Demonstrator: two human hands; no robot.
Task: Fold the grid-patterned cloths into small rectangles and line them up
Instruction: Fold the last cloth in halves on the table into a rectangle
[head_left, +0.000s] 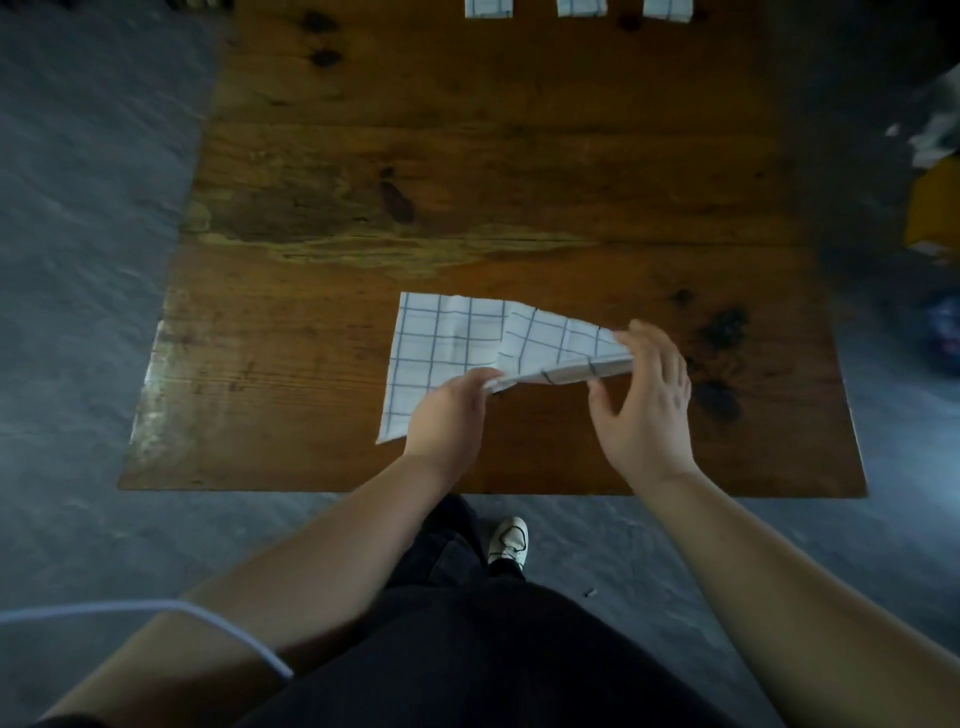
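My left hand pinches the cloth at its near fold, and my right hand cups the raised right end, though I can't tell if it truly grips. The cloth lies near the table's front edge. It looks light and limp, so I judge corners the best hold.

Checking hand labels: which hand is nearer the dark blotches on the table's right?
Right. The right hand, holding the cloth by its lifted end, is just left of the dark blotches; the left hand pinches the near edge, farther left.
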